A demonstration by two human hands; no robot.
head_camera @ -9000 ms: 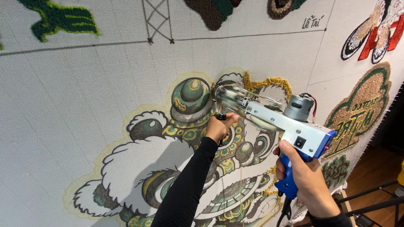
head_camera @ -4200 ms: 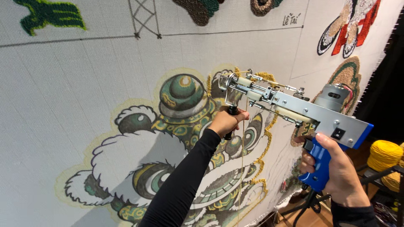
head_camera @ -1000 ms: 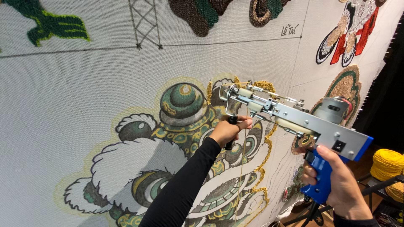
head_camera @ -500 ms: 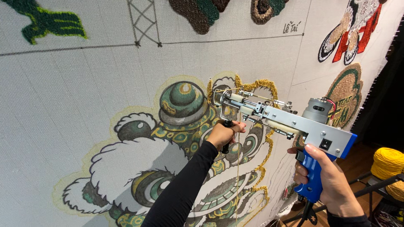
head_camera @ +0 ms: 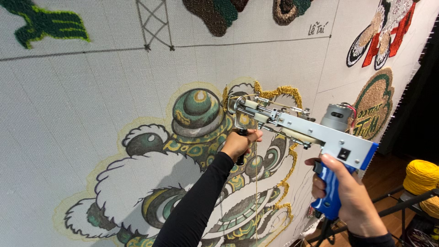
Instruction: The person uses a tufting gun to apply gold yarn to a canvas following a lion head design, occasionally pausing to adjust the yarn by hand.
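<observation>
Right hand (head_camera: 350, 196) gripping tufting gun (head_camera: 302, 132) by blue handle, left hand (head_camera: 240, 142) closed on front black grip, needle against lion-patterned cloth (head_camera: 91, 105); yellow yarn cone (head_camera: 420, 176) nearby.

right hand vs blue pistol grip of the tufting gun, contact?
Touching. The head view shows the right hand wrapped around the blue grip of the tufting gun, fingers closed on it with no gap.

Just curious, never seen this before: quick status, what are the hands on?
Left hand grips front handle. Right hand holds blue grip of tufting gun. Gun tip at gold outline on cloth. Nothing blocking.
</observation>
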